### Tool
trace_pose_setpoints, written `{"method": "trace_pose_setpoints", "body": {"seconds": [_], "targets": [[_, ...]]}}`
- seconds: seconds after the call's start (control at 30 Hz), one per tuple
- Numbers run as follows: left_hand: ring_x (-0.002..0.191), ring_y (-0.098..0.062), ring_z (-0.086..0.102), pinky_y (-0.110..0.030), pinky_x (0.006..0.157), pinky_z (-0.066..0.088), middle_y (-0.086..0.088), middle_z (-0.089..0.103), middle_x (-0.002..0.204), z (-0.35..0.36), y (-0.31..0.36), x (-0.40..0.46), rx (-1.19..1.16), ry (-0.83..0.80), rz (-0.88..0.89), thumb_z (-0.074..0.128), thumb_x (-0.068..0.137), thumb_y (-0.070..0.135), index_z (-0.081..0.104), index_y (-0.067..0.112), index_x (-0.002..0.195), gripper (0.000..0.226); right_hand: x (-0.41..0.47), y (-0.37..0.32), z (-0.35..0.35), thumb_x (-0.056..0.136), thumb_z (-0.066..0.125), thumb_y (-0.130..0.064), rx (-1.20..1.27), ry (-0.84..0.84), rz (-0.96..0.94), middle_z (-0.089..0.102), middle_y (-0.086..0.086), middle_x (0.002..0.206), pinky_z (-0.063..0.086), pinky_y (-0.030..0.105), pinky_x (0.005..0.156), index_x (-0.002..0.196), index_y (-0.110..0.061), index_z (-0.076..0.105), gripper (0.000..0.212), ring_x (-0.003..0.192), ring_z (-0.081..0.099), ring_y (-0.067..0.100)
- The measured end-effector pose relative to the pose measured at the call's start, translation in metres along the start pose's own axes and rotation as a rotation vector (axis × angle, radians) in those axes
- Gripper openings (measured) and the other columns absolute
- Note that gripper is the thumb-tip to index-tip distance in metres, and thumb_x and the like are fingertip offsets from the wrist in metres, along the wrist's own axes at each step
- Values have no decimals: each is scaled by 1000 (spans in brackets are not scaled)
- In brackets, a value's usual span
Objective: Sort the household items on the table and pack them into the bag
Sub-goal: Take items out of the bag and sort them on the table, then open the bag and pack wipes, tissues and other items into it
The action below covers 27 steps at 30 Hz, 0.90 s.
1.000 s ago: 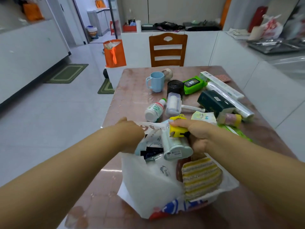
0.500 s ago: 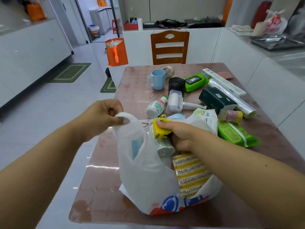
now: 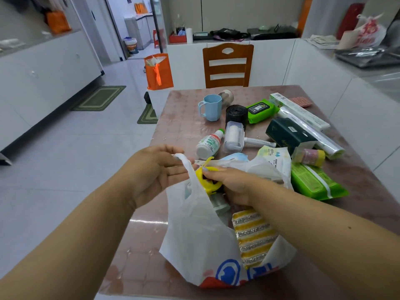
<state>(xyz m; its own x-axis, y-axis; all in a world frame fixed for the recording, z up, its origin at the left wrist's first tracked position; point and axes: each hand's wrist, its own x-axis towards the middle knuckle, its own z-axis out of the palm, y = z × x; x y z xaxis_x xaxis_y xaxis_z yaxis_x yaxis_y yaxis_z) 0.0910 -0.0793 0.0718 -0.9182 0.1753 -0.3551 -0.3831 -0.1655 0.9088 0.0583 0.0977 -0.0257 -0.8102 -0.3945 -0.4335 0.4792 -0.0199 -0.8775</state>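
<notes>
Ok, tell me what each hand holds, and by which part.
Left hand pinches the white bag by its handle loop. Right hand grips the yellow item by its top, over the bag's mouth.

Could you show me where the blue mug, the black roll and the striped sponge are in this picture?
blue mug [image 3: 213, 110]: head view, on its outer wall.
black roll [image 3: 236, 115]: head view, on its curved side.
striped sponge [image 3: 254, 236]: head view, on its striped face showing in the bag's mouth.
</notes>
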Motion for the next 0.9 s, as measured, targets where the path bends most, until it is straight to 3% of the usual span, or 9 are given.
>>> {"method": "trace_pose_setpoints", "body": {"seconds": [0.07, 0.17, 0.3, 0.4, 0.5, 0.6, 0.7, 0.8, 0.9], "targets": [[87, -44, 71, -52, 78, 58, -33, 61, 117, 6, 2, 1, -221, -30, -24, 34, 87, -6, 52, 2, 102, 24, 4, 0, -1, 88, 54, -52, -437, 67, -62, 64, 3, 102, 51, 34, 88, 116, -16, 62, 47, 91, 60, 19], [73, -36, 73, -42, 61, 62, -28, 62, 116, 9, 12, 4, -302, -35, -43, 34, 87, 4, 51, 4, 114, 31, 11, -2, -5, 78, 44, -70, -1053, 194, -192, 62, -4, 94, 50, 38, 81, 88, -26, 57, 47, 87, 59, 18], [46, -16, 57, -18, 39, 50, -30, 57, 115, 8, 36, 10, -170, 18, 4, 37, 88, 10, 52, 3, 108, 26, 7, -20, -23, 93, 39, -58, -1159, 307, -239, 56, -1, 77, 38, 32, 66, 72, -22, 50, 44, 78, 54, 21], [40, -9, 47, -13, 27, 31, -30, 60, 119, 3, 54, 17, -57, 74, 21, 38, 91, 19, 52, 4, 115, 32, 5, -40, -45, 100, 34, -46, -1203, 309, -167, 64, 10, 104, 39, 30, 73, 103, -12, 63, 45, 89, 55, 25], [38, -7, 42, -10, 27, 28, -29, 61, 122, 5, 60, 23, -2, 92, -18, 40, 94, 30, 51, 4, 126, 42, 2, -50, -54, 102, 34, -19, -1154, 304, -63, 60, 16, 117, 42, 32, 75, 127, -10, 54, 33, 98, 59, 30], [38, -6, 40, -10, 27, 27, -29, 60, 123, 10, 60, 29, 21, 77, -44, 40, 95, 38, 52, 6, 126, 46, -15, -70, -60, 101, 37, -32, -989, 376, -170, 66, 15, 92, 47, 37, 74, 98, -4, 65, 39, 83, 60, 29], [37, -7, 39, -9, 28, 26, -28, 62, 122, 12, 60, 39, 29, 78, -67, 41, 94, 42, 55, 8, 120, 45, -16, -94, -112, 97, 47, -33, -938, 794, -410, 67, 11, 79, 47, 36, 68, 78, -9, 63, 35, 77, 61, 30], [35, -7, 37, -8, 27, 24, -29, 59, 126, 15, 58, 49, 11, 67, -63, 41, 94, 43, 55, 8, 123, 47, -5, -78, -182, 90, 55, -36, -1210, 962, -49, 66, 12, 107, 49, 35, 79, 105, -13, 62, 29, 99, 60, 33], [33, -7, 36, -9, 26, 22, -31, 57, 128, 16, 55, 57, 4, 45, -45, 41, 93, 43, 56, 7, 119, 46, 11, -30, -227, 74, 61, -59, -1267, 889, 448, 49, 18, 133, 45, 49, 97, 128, -14, 50, 71, 120, 47, 38]]}}
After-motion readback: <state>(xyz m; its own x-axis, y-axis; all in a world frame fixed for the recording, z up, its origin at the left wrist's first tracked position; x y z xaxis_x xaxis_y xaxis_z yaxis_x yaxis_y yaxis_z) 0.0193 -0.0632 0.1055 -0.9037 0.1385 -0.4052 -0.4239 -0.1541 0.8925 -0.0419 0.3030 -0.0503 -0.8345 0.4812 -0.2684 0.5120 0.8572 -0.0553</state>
